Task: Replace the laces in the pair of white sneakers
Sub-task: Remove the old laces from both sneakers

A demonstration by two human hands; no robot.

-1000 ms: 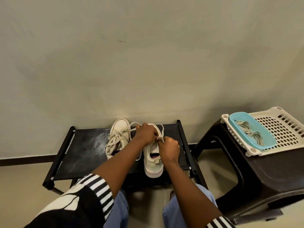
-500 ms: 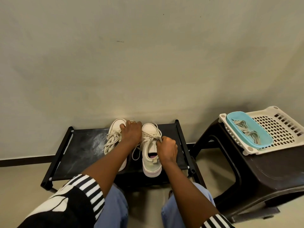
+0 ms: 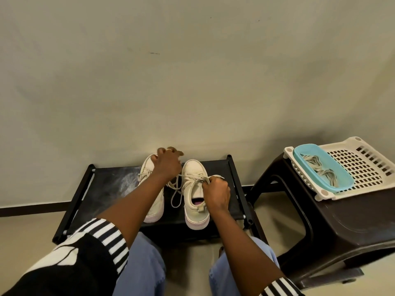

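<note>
Two white sneakers stand toes to the wall on a low black rack (image 3: 111, 184). The left sneaker (image 3: 157, 202) is laced and partly covered by my left forearm. My left hand (image 3: 167, 163) is raised over its toe with fingers curled; a taut lace (image 3: 180, 175) runs from under it to the right sneaker (image 3: 193, 167). At that shoe's upper eyelets my right hand (image 3: 215, 192) pinches the lace. A slack loop of lace hangs between the two shoes.
A dark brown plastic stool (image 3: 342, 221) stands on the right. It carries a white perforated basket (image 3: 367, 165) with a blue tray (image 3: 344, 184) holding a heap of loose laces (image 3: 320, 167). The wall rises right behind the rack. My knees sit below.
My left hand has moved up and to the left, away from the right sneaker, and the lace strand has drawn out with it. My right hand stays at the eyelets.
</note>
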